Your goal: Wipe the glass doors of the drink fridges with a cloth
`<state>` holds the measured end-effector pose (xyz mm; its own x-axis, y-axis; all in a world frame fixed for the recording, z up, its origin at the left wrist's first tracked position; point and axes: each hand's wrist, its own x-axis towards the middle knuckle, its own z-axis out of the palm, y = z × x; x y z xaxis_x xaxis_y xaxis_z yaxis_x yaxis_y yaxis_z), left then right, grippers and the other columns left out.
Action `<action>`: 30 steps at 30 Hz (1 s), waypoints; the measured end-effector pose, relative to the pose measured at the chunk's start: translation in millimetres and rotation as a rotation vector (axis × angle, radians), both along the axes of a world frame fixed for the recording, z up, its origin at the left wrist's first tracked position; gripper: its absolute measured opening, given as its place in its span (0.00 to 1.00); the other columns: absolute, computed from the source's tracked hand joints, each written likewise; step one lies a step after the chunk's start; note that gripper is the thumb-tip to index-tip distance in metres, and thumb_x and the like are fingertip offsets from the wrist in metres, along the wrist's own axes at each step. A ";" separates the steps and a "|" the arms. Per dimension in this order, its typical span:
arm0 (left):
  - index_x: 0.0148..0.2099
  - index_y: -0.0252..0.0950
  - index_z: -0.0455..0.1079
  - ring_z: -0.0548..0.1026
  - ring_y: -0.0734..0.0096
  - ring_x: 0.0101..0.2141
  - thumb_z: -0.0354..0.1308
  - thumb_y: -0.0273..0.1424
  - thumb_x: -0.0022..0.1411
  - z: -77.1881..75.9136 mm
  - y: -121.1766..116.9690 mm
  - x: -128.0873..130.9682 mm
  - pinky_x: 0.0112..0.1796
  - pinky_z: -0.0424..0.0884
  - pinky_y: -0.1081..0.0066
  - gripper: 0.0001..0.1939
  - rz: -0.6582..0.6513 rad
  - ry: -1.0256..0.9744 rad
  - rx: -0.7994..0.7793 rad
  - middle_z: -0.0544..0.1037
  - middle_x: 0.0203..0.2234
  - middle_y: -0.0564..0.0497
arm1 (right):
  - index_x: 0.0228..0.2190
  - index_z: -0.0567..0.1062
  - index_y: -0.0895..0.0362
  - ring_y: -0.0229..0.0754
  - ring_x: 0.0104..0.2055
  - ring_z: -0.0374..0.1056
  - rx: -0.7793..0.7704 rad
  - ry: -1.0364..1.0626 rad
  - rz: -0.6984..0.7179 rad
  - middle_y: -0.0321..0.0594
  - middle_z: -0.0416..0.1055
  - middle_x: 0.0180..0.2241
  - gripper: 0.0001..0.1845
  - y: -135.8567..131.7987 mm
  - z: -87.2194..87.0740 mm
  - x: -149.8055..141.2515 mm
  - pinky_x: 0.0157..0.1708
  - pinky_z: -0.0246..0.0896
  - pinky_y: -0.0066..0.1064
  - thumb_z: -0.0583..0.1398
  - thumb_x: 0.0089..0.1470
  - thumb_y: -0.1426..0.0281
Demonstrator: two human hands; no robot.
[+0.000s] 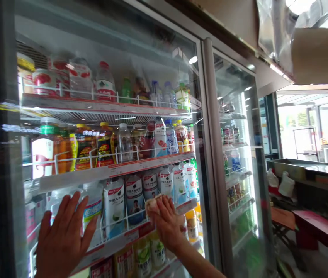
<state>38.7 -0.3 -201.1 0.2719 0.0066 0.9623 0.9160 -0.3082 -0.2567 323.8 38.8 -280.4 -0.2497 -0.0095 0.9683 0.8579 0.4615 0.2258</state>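
A glass door (140, 50) of a drinks fridge fills most of the head view. My left hand (62, 235) is raised before the glass at the lower left, fingers spread, holding nothing. Whether its palm touches the pane I cannot tell. My right hand (168, 224) presses a pale, crumpled cloth (153, 204) toward the glass, its fingers closed over it. Behind the pane, near this hand, stand white and dark drink bottles (135, 199) on a shelf. More bottles (143, 255) with yellowish contents show below, partly hidden by my right arm.
A metal door frame (211, 154) separates this pane from a second fridge door (236, 154) on the right. Farther right are a red bench (320, 227), a brown stool (282, 218) and a counter (294, 164). Cardboard (320, 56) hangs over the upper right.
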 end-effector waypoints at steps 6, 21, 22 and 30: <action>0.65 0.40 0.42 0.48 0.56 0.62 0.50 0.33 0.59 -35.2 -2.6 2.8 0.59 0.43 0.50 0.34 0.056 0.017 -0.041 0.47 0.63 0.47 | 0.60 0.50 0.49 0.49 0.64 0.42 0.091 0.653 -0.043 0.44 0.46 0.63 0.29 16.9 28.2 59.1 0.55 0.52 0.57 0.46 0.58 0.75; 0.65 0.39 0.38 0.47 0.61 0.62 0.51 0.29 0.58 -101.9 -41.7 -22.6 0.60 0.44 0.57 0.37 0.255 0.108 -0.255 0.47 0.63 0.48 | 0.59 0.53 0.51 0.54 0.64 0.40 0.017 0.571 0.059 0.41 0.39 0.64 0.31 5.2 -9.1 -8.8 0.57 0.46 0.56 0.50 0.54 0.78; 0.65 0.39 0.39 0.47 0.61 0.62 0.51 0.29 0.59 -105.2 -44.9 -25.4 0.60 0.45 0.57 0.36 0.262 0.101 -0.266 0.48 0.63 0.47 | 0.59 0.54 0.52 0.52 0.64 0.41 0.018 0.495 0.093 0.40 0.39 0.64 0.31 -0.9 -15.2 -28.0 0.59 0.44 0.54 0.50 0.54 0.78; 0.65 0.34 0.42 0.49 0.60 0.61 0.50 0.31 0.59 -110.6 -53.2 -57.2 0.59 0.47 0.56 0.34 0.238 0.143 -0.225 0.51 0.62 0.44 | 0.55 0.62 0.50 0.45 0.64 0.45 0.013 0.115 0.140 0.38 0.50 0.62 0.26 -16.4 -40.9 -69.2 0.62 0.40 0.45 0.52 0.55 0.75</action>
<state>-18.4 -53.5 -311.7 0.3687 0.2933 0.8820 0.9288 -0.1534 -0.3372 254.6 22.4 -321.3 -0.1329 -0.0496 0.9899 0.8057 0.5762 0.1370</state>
